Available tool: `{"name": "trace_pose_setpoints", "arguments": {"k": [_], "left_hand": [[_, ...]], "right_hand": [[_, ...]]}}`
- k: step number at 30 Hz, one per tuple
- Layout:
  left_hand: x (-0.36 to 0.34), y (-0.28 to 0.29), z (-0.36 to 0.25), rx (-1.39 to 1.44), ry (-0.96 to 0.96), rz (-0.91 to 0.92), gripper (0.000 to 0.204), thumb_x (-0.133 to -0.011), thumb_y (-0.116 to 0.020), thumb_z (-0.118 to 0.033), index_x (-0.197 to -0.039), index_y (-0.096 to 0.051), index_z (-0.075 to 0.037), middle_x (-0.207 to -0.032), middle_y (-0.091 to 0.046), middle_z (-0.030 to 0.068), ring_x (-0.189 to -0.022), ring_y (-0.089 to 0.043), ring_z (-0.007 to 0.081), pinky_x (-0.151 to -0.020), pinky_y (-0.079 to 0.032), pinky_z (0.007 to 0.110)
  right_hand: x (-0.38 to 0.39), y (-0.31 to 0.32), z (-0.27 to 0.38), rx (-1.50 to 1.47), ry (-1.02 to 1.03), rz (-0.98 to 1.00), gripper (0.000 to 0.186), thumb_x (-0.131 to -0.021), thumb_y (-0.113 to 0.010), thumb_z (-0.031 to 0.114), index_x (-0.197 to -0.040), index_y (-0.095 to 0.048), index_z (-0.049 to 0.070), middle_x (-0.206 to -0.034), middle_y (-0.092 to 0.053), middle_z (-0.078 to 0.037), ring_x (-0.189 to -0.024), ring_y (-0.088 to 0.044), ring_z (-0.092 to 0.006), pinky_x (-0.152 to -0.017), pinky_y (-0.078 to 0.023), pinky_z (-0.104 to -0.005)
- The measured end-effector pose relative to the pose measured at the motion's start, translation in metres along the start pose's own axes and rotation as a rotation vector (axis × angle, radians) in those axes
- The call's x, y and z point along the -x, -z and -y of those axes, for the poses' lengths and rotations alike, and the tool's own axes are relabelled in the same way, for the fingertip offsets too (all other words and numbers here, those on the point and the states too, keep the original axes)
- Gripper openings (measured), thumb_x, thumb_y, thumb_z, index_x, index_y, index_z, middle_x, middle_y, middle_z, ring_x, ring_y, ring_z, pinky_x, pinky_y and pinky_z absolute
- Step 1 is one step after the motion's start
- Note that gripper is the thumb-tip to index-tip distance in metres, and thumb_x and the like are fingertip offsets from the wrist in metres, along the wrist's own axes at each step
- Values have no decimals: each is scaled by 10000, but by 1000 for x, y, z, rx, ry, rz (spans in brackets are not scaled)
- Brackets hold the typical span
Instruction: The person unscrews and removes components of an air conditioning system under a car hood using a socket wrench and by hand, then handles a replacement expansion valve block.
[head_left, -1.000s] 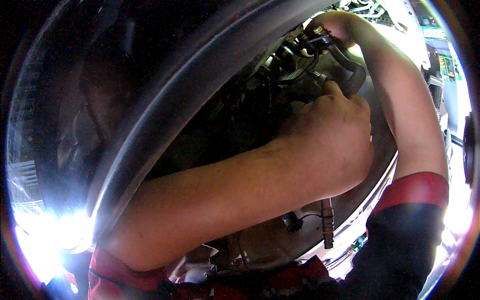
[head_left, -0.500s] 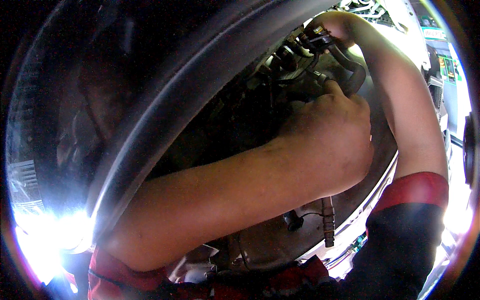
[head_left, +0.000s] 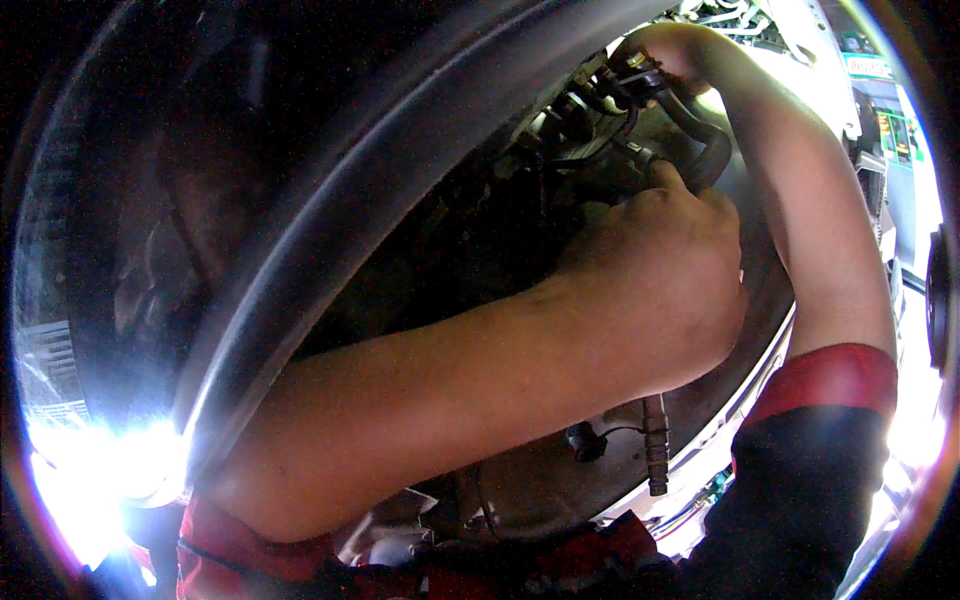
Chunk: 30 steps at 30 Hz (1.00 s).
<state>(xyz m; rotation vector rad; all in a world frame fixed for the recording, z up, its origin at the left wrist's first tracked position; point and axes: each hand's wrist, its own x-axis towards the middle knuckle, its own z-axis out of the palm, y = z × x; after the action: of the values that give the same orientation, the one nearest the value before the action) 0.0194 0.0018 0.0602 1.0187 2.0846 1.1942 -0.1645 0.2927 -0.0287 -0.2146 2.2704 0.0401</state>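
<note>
The left hand [head_left: 685,260] lay nearest, curled beside the bent dark hose [head_left: 716,152], and beyond it the right hand [head_left: 678,58] reached behind a dark fitting [head_left: 636,85]; I could not tell what either gripped. The step seemed to be handling these parts by feel, calling for steady fingers. Behind curved a dull, dark panel [head_left: 560,495], with a green-edged board [head_left: 897,138] in the bright room.

right sleeve [head_left: 800,490]: black; right cuff [head_left: 830,385]: broad, red; left cuff [head_left: 250,555]: red

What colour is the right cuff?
The right cuff is red; it shows best in the head view.
</note>
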Motion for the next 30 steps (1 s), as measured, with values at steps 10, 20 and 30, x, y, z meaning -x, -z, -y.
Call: {"name": "trace_pose_setpoints", "arguments": {"k": [10, 20, 30], "left_hand": [[8, 2, 3, -25, -12, -67, 388, -839, -655, -184, -1043, -558, 132, -1040, -571, 363, -887, -687, 409, -761, -579, 452], [4, -3, 6, -49, -13, -68, 392, -839, -653, -195, -1043, -565, 127, -1052, -575, 361, -904, -688, 404, -761, -582, 454], [9, 7, 0, -43, 78, -20, 390, -854, -652, -189, -1088, -566, 110, -1123, -570, 362, -964, -686, 408, -826, -569, 468]], "right_hand": [[-10, 1, 23, 225, 460, -166, 345, -831, -604, 66, -1166, -686, 87, -943, -732, -78, -765, -670, -165, -646, -545, -371], [8, 5, 58, -551, -284, 30, 375, -825, -620, 35, -1187, -687, 108, -929, -741, -90, -740, -675, -153, -642, -541, -336], [-33, -19, 18, 332, 39, -279, 287, -830, -614, 59, -1105, -695, 77, -841, -725, -75, -722, -661, -155, -620, -520, -353]]}}
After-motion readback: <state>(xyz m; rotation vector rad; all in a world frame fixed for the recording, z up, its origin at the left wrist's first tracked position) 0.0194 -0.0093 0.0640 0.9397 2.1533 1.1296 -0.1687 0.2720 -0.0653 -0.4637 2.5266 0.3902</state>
